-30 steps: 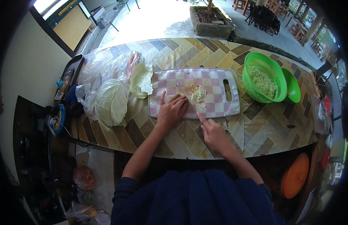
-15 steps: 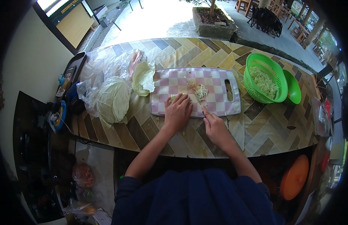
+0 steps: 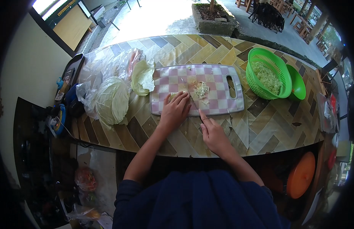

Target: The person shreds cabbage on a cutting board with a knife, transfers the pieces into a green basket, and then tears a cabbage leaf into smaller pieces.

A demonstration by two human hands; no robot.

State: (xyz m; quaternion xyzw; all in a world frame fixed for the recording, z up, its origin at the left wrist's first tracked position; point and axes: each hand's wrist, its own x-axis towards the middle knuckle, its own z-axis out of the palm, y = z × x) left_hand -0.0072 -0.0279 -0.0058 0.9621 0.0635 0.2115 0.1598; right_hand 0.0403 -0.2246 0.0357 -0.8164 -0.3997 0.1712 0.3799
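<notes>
A pink-and-white checked cutting board (image 3: 169, 78) lies in front of me. My left hand (image 3: 175, 110) is closed over a pale cabbage piece (image 3: 173, 95), pressing it on the board; most of the piece is hidden under the fingers. In my right hand (image 3: 214, 133) is a knife (image 3: 194, 104), its blade slanting up and left beside the left fingertips. Shredded cabbage (image 3: 201, 90) sits in a small heap right of the blade. To the left stand a partly cut cabbage (image 3: 112, 100) and a loose cabbage leaf (image 3: 142, 78).
A green basket (image 3: 251, 79) of shredded cabbage stands at the right, against a green bowl (image 3: 298, 82). Clear plastic bags (image 3: 89, 89) lie behind the cabbage. A black tray (image 3: 75, 63) is at the far left table edge. An orange round object (image 3: 301, 175) is below the table.
My right hand and the knife have shifted left, closer to the left fingers. My left hand has shifted slightly left too. The whole view has tilted a little.
</notes>
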